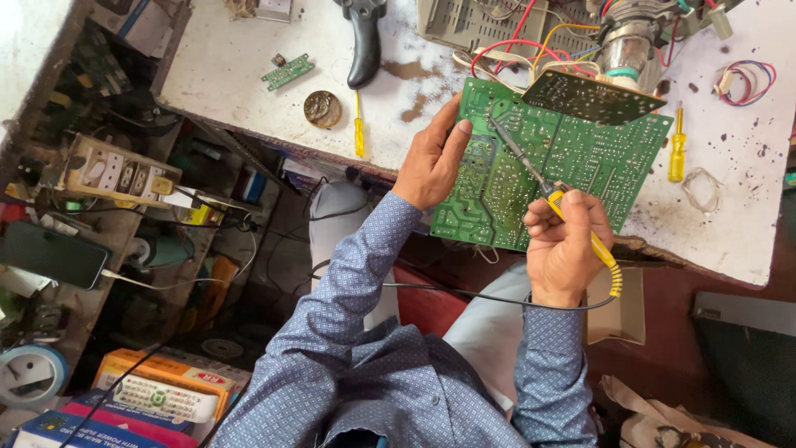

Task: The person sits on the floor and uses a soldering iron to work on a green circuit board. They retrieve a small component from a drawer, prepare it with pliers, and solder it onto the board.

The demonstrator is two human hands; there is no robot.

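Two bare hands work at the middle of the frame, both coming out of blue dotted shirt sleeves. The left hand (433,162) grips the left edge of a large green circuit board (506,178), thumb on its face and fingers curled behind. That board is a flat rectangle, its solder side up, covered in pale traces and tiny dots, and it lies tilted over the near edge of a white table (240,70) whose top is stained and chipped. The right hand (564,249) is closed around the yellow handle of a soldering iron (551,195); its thin dark metal shaft slants up and left, the tip touching the board near its upper middle. A ribbed yellow sleeve and a black cord trail from the handle, lower right.

At upper right a smaller dark board (593,98) overlaps the green one's top edge, with red, yellow and white wires (518,50) looping behind it. A round rusty tin (322,109) sits at upper middle left, just beside a slim yellow screwdriver (359,129). Another yellow screwdriver (677,149) lies to the right of the board. A black curved handle (364,41) rests at the top, and a small green strip board (287,71) lies left of it.
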